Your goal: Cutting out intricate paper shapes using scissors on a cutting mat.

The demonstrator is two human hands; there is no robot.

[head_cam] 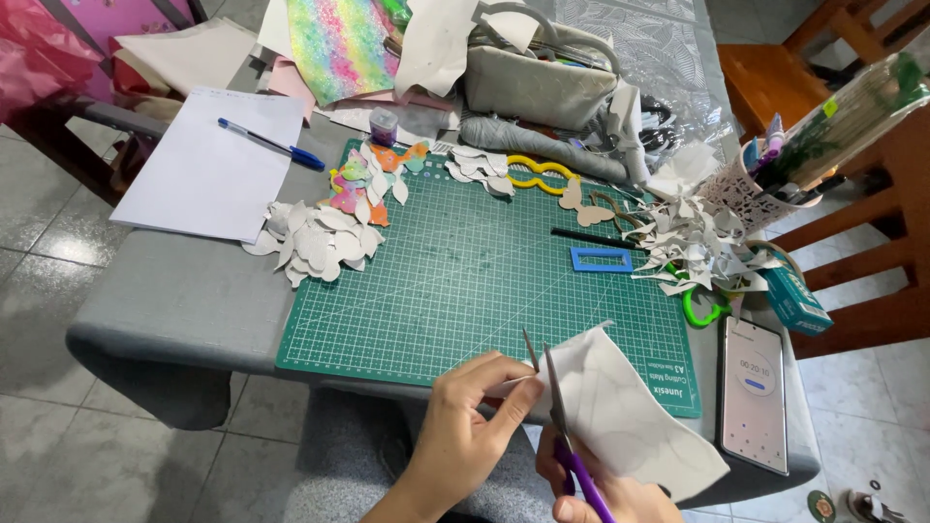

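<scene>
1. A person sits at a grey table (184, 300), seen from above, with both hands at the near edge, in front of a green cutting mat (465, 281).
2. The left hand (465, 436) pinches the left edge of a white paper sheet (630, 416) between thumb and fingertips.
3. The right hand (601, 494) is closed around the purple handles of scissors (557, 416); only part of this hand shows.
4. The scissor blades are open in a narrow V and point up, away from the person, meeting the sheet's left edge just beside the left fingertips.
5. The sheet fans out to the right of the blades, over the right hand, its long side running up-left to down-right.
6. A phone (754, 392) lies just right of the sheet.
</scene>
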